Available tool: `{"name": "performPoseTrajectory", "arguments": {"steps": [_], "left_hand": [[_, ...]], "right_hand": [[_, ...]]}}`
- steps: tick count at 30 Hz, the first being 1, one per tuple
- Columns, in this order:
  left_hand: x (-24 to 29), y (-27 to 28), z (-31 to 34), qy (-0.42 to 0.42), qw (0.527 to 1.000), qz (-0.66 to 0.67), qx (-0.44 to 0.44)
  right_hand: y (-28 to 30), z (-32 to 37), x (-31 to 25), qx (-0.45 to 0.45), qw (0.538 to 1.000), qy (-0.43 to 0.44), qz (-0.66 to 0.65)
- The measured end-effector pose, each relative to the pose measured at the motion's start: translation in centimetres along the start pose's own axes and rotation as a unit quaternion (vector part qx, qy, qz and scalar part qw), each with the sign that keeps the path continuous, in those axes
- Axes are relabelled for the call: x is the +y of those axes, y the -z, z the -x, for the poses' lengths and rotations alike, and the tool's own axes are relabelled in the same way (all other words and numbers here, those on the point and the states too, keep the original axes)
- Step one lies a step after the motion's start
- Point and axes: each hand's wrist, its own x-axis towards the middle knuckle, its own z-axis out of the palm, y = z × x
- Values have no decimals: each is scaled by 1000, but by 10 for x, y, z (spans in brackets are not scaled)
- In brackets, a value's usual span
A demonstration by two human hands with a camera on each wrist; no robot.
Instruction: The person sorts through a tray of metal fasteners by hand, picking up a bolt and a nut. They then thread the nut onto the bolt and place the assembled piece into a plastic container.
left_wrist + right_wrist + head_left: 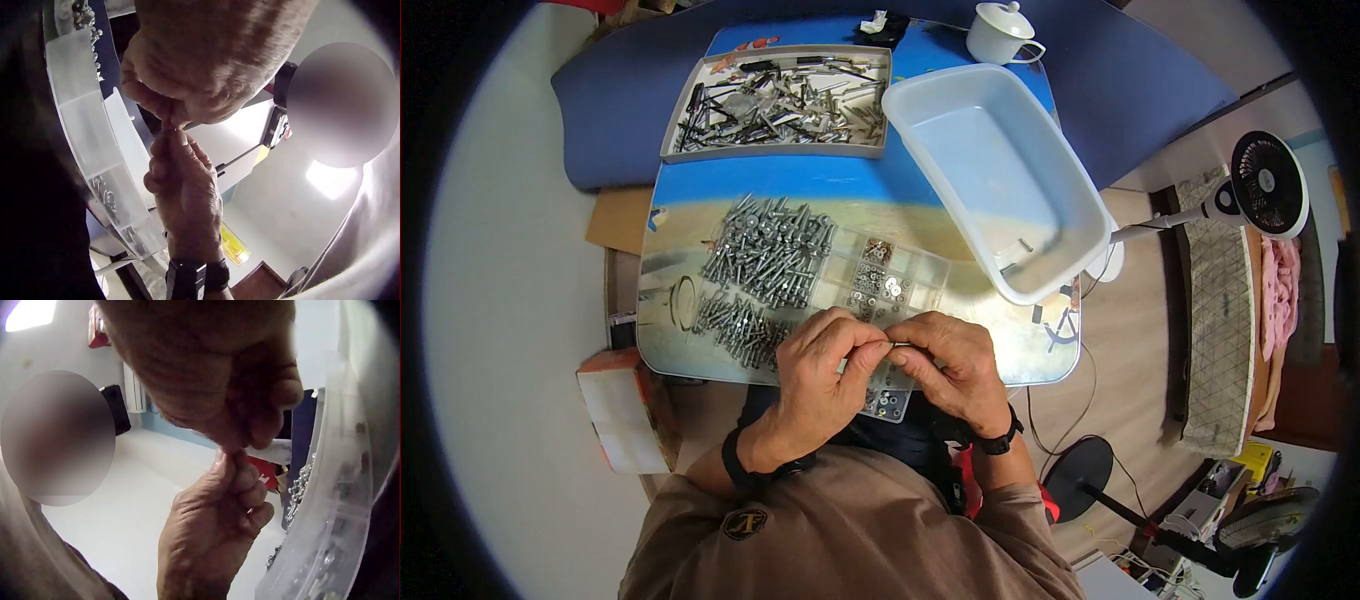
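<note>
Both hands meet fingertip to fingertip over the clear divided box (925, 268) at the table's near edge. The left hand (820, 375) pinches one end of a small, thin, dark piece (903, 345) between thumb and forefinger. At its other end the right hand (950, 370) pinches it in the same way. In the left wrist view the left hand (212, 56) and right hand (190, 200) touch at the tips, the piece mostly hidden. The right wrist view shows the right hand (187, 356) above the left hand (209, 537); what they hold cannot be made out. Nuts and washers lie in some compartments.
Screws (770, 250) lie heaped left of the box, with a second heap (735, 328) nearer. A shallow carton (775, 152) of mixed metal parts stands at the back left. A white tub (1010, 170) with a few small pieces stands right, a lidded cup (1000, 35) behind it.
</note>
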Motion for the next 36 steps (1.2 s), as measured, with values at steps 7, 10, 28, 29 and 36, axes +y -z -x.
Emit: {"name": "performPoseTrajectory", "arguments": {"steps": [7, 10, 28, 29, 36], "left_hand": [[1, 8, 7, 37, 999, 1, -1], [-4, 17, 8, 48, 998, -5, 35], [6, 32, -25, 21, 997, 19, 72], [11, 28, -34, 19, 997, 21, 71], [45, -48, -106, -143, 987, -11, 70]], "right_hand": [[0, 8, -2, -9, 1000, -22, 1], [4, 3, -7, -6, 999, -37, 17], [-3, -10, -5, -35, 986, 16, 164], [-2, -3, -5, -33, 985, 15, 167], [9, 36, -7, 15, 990, 18, 142]]}}
